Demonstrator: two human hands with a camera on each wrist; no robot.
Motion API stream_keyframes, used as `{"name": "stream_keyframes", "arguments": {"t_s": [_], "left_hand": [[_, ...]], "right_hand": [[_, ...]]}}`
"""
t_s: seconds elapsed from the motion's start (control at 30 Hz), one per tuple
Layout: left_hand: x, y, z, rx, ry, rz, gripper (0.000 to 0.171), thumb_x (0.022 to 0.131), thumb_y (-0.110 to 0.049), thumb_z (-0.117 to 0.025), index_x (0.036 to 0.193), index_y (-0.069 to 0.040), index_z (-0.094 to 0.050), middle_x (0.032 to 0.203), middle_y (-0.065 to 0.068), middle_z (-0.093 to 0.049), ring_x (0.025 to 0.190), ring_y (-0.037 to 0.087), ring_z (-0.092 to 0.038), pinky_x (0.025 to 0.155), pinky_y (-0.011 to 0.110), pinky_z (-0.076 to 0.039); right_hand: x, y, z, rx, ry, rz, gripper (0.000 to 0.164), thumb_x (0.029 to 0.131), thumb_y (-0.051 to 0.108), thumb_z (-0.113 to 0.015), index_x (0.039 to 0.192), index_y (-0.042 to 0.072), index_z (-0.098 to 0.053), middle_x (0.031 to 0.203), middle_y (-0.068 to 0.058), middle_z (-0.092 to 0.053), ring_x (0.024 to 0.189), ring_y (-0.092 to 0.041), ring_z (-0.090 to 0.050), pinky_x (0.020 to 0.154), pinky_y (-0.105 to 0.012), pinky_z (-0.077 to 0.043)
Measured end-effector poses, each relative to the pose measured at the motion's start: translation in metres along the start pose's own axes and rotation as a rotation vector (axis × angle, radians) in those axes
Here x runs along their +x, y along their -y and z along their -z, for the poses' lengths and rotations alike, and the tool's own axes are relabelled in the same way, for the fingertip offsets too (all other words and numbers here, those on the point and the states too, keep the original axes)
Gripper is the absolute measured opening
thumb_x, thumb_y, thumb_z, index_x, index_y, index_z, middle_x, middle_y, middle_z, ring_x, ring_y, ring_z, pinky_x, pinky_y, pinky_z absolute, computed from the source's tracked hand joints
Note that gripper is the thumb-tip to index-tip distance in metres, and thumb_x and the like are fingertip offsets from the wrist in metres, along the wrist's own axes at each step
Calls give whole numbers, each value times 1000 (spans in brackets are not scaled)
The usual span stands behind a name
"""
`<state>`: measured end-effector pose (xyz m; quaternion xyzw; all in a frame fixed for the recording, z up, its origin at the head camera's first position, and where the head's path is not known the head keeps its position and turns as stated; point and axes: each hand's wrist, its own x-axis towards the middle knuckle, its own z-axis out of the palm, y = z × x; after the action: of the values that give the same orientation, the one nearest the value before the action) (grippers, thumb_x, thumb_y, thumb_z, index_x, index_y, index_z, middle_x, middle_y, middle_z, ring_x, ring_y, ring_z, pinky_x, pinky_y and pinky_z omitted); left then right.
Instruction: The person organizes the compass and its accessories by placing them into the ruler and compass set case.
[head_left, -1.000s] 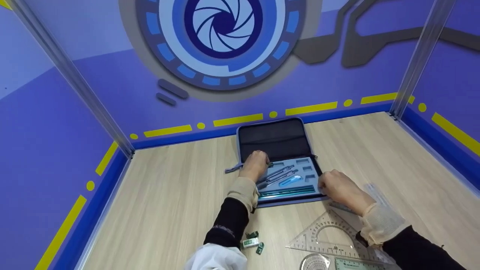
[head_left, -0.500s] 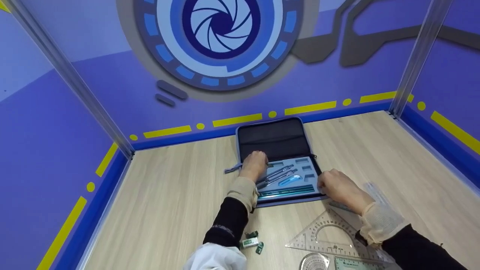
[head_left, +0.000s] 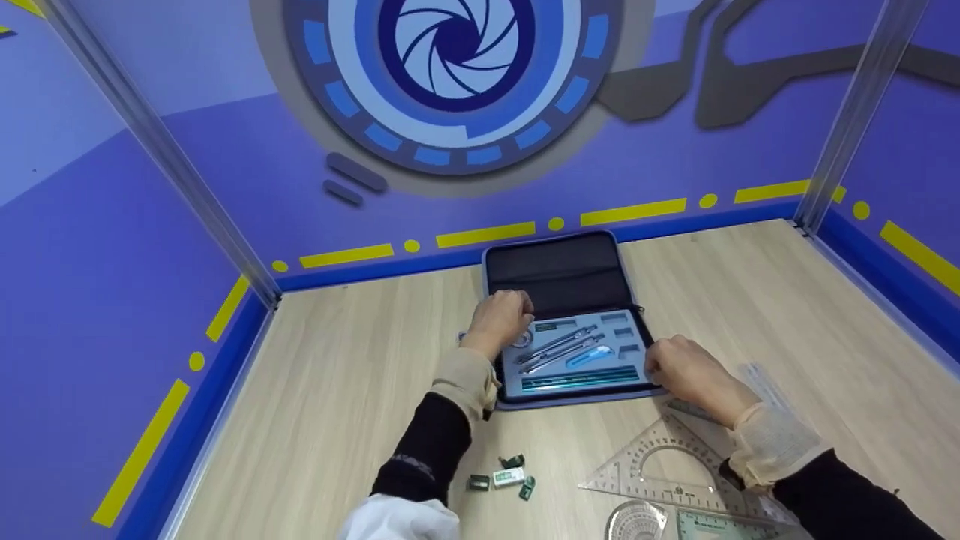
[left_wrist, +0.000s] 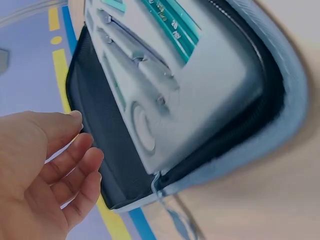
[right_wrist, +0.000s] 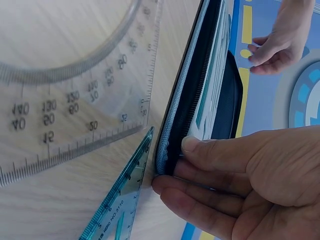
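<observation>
An unzipped grey-blue stationery case (head_left: 559,271) lies spread on the table, its dark lid toward the wall. Its foam insert holds two compasses (head_left: 559,351), teal pencils (head_left: 579,379), a light-blue cutter-like tool (head_left: 589,356) and a small green piece (head_left: 546,327). My left hand (head_left: 499,319) hovers over the case's left side; in the left wrist view its fingers (left_wrist: 85,150) are loosely bent with nothing in them. At the near right corner my right hand (head_left: 690,375) pinches the case's edge, thumb (right_wrist: 192,144) on top and fingers beneath.
A clear set square (head_left: 630,471), a round protractor (head_left: 636,521), a green-edged template (head_left: 716,525) and a clear ruler (head_left: 769,382) lie near my right arm. A white eraser (head_left: 508,477) and several green pieces (head_left: 527,488) sit in front. A printed wall (head_left: 420,202) stands behind the case.
My left hand has come up off the insert toward the left, uncovering the compass ends and a round slot. Another green piece shows beside my left sleeve. The right hand keeps its grip.
</observation>
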<state>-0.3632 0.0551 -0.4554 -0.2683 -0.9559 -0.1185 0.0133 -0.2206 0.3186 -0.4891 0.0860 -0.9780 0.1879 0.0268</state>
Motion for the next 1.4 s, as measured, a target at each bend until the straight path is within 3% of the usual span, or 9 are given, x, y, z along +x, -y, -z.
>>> {"name": "stream_keyframes", "arguments": {"t_s": [0.27, 0.5, 0.7, 0.93, 1.1, 1.27, 1.4], "left_hand": [[-29, 8, 22, -10, 10, -56, 17, 100, -24, -65, 106, -13, -77, 104, 2, -75, 90, 16, -68, 82, 33, -58], [-81, 24, 27, -14, -33, -152, 15, 97, -20, -68, 105, -10, -76, 96, 3, -74, 85, 15, -66, 76, 34, -57], [-127, 36, 28, -22, -15, -157, 11, 95, -19, -71, 101, -12, -76, 91, 0, -72, 78, 10, -62, 69, 29, -53], [-170, 38, 25, -65, 113, -100, 14, 95, -24, -73, 105, -15, -77, 95, -1, -71, 76, 5, -58, 68, 24, -52], [-197, 37, 19, -76, 198, -96, 20, 91, -28, -78, 108, -16, -77, 98, -2, -70, 77, 2, -57, 70, 24, -52], [-220, 41, 9, -48, 191, -145, 25, 86, -29, -82, 107, -17, -77, 98, -4, -68, 73, -1, -50, 67, 21, -49], [-234, 41, 0, -16, 196, -118, 30, 84, -33, -83, 109, -19, -75, 102, -7, -65, 76, -1, -49, 69, 22, -51]], "right_hand": [[0, -1, 4, -4, -14, 5, 11, 82, -7, -70, 79, 1, -76, 75, -8, -72, 63, -15, -55, 58, -34, -50], [1, 0, 3, 1, 4, 6, 13, 83, -7, -69, 77, 3, -76, 73, -6, -71, 62, -15, -53, 57, -33, -48], [-1, -1, 3, -10, -11, 32, 17, 81, -7, -71, 70, 6, -73, 66, -1, -67, 58, -13, -48, 54, -31, -44], [-2, -1, 2, -4, -3, 27, 14, 80, -9, -68, 79, 2, -77, 76, -9, -73, 63, -16, -58, 58, -36, -52], [-2, -1, 1, 7, 10, 1, 17, 80, -11, -65, 85, -1, -78, 83, -15, -76, 67, -18, -63, 61, -39, -55], [0, 0, 0, 3, 15, 8, 16, 79, -11, -66, 83, 0, -78, 81, -13, -75, 67, -19, -62, 60, -39, -54], [0, -2, 0, -2, 4, 27, 16, 79, -10, -67, 80, 2, -78, 78, -11, -74, 66, -18, -61, 59, -38, -53]]}}
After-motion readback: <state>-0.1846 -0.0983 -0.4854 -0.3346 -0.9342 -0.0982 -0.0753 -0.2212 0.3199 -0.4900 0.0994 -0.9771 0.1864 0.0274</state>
